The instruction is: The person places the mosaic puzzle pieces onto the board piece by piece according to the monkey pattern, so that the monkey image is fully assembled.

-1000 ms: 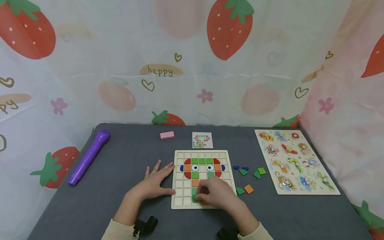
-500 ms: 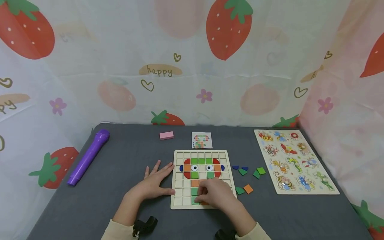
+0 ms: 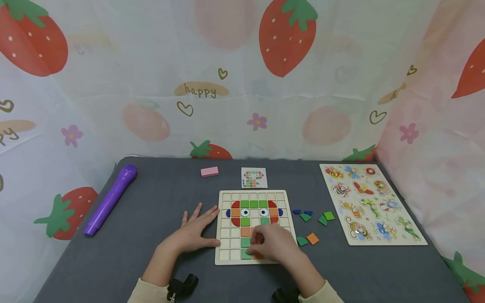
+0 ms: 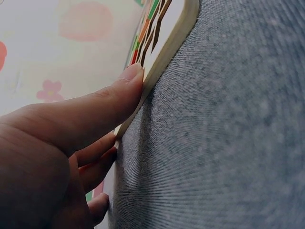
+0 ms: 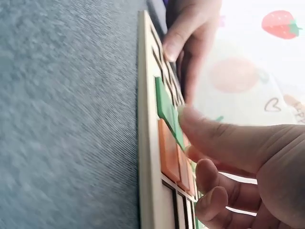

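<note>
A wooden grid board (image 3: 229, 232) lies on the grey cloth, with coloured tiles set in a face-like pattern. My left hand (image 3: 194, 230) is spread at its left side, thumb and fingertips against the edge; in the left wrist view the thumb (image 4: 102, 105) touches the rim. My right hand (image 3: 273, 244) is over the lower part of the board, fingers curled, thumb and forefinger at a green square tile (image 3: 245, 254) in the bottom row. The right wrist view shows this green tile (image 5: 165, 101) beside an orange tile (image 5: 168, 150), with the thumb tip touching the green.
Loose green, blue and orange pieces, including an orange square (image 3: 313, 238), lie right of the board. Behind it are a pattern card (image 3: 254, 177) and a pink block (image 3: 209, 171). A purple microphone-shaped object (image 3: 110, 200) is at left, an insect puzzle board (image 3: 373, 206) at right.
The green tile under my right fingers has gone from slightly tilted to lying flat in its bottom-row cell. My left hand has stayed at the board's edge.
</note>
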The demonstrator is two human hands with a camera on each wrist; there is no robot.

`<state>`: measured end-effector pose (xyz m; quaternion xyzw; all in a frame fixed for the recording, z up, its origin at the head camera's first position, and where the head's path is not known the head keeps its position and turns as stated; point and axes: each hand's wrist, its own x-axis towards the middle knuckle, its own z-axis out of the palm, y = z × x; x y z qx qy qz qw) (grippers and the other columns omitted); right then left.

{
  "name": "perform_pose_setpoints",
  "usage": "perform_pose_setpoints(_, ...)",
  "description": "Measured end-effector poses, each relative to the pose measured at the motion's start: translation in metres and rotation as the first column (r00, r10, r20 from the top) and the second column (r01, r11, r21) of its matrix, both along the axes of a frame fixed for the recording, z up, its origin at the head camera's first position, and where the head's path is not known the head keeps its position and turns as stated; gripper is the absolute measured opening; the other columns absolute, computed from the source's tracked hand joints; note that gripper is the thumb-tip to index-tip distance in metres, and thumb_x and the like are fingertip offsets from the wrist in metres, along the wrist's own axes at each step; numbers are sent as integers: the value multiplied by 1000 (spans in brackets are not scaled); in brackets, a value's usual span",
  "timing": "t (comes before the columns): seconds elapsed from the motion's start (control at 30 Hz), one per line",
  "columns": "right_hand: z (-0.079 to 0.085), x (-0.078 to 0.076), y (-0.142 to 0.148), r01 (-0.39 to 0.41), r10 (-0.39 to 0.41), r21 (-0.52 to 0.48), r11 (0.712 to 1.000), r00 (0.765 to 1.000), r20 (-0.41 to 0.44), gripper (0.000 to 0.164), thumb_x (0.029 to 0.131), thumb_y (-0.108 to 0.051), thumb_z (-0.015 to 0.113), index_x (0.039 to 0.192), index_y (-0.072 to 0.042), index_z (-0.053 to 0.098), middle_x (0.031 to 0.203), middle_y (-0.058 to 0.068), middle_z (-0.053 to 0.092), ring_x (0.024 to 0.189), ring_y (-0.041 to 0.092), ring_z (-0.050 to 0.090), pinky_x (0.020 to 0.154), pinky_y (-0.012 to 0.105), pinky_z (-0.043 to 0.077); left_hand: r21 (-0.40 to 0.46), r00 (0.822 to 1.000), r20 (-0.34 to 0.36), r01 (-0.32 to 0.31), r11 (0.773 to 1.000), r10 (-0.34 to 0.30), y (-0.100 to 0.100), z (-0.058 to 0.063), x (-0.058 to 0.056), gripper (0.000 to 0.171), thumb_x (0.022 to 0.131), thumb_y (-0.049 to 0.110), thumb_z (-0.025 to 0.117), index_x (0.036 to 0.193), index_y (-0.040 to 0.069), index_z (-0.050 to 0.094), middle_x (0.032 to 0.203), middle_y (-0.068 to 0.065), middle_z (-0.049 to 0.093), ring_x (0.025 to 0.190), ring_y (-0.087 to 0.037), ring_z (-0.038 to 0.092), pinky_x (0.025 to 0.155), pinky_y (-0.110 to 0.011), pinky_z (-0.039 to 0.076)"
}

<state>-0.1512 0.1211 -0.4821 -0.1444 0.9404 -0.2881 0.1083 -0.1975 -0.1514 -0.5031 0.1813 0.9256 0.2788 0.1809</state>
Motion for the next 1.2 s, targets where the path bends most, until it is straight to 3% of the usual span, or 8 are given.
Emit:
perform_pose_setpoints(0.33, 5, -6, 18, 14, -15, -51, 999, 1000, -10, 17, 81, -31, 86, 80, -25, 70, 70, -12, 60, 64, 7, 54, 58, 28, 43, 2, 1000, -7, 1, 1000, -1, -1, -1, 0, 99, 81, 51, 81, 160, 21, 31, 168, 0, 25, 157, -39, -4, 117, -70, -10)
perform_pose_setpoints(0.8, 14, -17, 47, 162, -160, -85, 983, 987, 29, 12, 82, -13, 84, 88, -15, 73, 74, -5, 62, 69, 12, 56, 61, 31, 47, -2, 1000, -1, -3, 1000, 3, 0, -1, -1, 99, 81, 52, 81, 160, 21, 31, 168, 0, 25, 157, -39, -5, 118, -70, -10)
perform_pose_setpoints(1.2, 20, -22, 106, 249, -248, -100, 963, 968, 25, 17, 89, -15, 78, 104, -10, 74, 85, -1, 66, 75, 15, 60, 62, 32, 49, 4, 1000, -1, -1, 1000, 1, -1, -2, -1, 100, 80, 52, 81, 161, 21, 30, 168, -1, 25, 157, -39, -5, 117, -70, -10)
